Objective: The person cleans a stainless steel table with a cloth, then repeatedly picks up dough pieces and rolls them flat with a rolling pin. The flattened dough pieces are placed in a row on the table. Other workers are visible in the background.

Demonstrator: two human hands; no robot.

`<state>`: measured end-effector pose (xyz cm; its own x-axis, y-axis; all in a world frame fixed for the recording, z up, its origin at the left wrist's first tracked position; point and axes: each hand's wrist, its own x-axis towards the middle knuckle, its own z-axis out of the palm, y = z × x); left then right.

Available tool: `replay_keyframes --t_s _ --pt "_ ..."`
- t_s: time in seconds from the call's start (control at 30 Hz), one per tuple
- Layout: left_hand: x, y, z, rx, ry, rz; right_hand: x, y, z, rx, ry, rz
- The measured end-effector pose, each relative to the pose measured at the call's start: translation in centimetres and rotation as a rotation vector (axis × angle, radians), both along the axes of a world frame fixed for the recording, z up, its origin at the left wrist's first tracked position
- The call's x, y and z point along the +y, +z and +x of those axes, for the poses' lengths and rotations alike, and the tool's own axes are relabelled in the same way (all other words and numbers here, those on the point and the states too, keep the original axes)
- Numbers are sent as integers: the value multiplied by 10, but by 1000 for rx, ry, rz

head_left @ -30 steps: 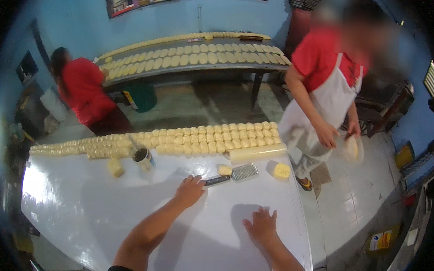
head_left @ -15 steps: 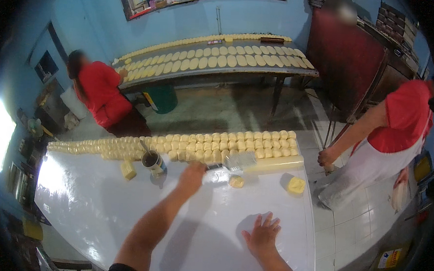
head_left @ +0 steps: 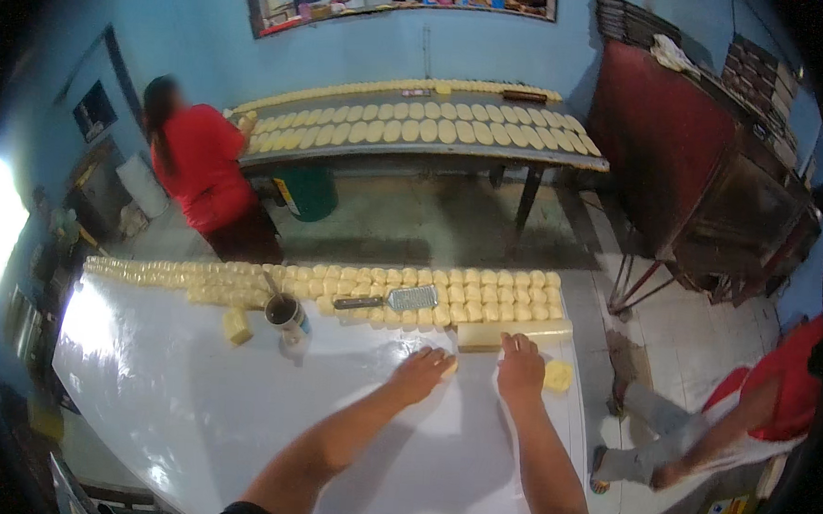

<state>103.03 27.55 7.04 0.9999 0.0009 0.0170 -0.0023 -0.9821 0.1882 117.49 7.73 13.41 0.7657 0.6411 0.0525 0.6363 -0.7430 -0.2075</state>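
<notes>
My left hand (head_left: 419,377) bends its fingers over a small piece of dough (head_left: 450,367), whose pale edge shows past the fingertips. To its right, my right hand (head_left: 521,367) has its fingers curled onto a thick pale cylinder (head_left: 482,336), which looks like a rolling pin. A soft yellow block (head_left: 558,376) sits just beside that hand. Beyond my hands, a flat metal grater with a dark handle (head_left: 413,298) lies across rows of rounded dough pieces (head_left: 512,295).
On the white table (head_left: 327,439) stand a cup (head_left: 287,314) with a utensil in it and another yellow block (head_left: 237,327). A person in red (head_left: 207,167) works by a far table of flat dough ovals (head_left: 423,129). Another person (head_left: 757,405) is at the right.
My left hand has put the grater down on the dough rows and moved right to the dough piece. My right hand went from flat on the table to the cylinder. The right-hand person moved nearer.
</notes>
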Motion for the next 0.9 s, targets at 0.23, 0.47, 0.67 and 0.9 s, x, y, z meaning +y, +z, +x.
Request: replay_keyframes --t_s 0.23,0.47,0.67,0.9 --pt "-30 -1 -80 -294 330 -393 1 -88 105 -50 24 52" --pt "-75 29 -398 -160 1046 -1543 -16 -34 67 -175 399 -329" --pt "-87 56 -571 -378 1410 -1848 60 -19 -21 -24 676 -341" --pt "-100 32 -702 -677 1378 -1778 160 48 -389 327 958 -334"
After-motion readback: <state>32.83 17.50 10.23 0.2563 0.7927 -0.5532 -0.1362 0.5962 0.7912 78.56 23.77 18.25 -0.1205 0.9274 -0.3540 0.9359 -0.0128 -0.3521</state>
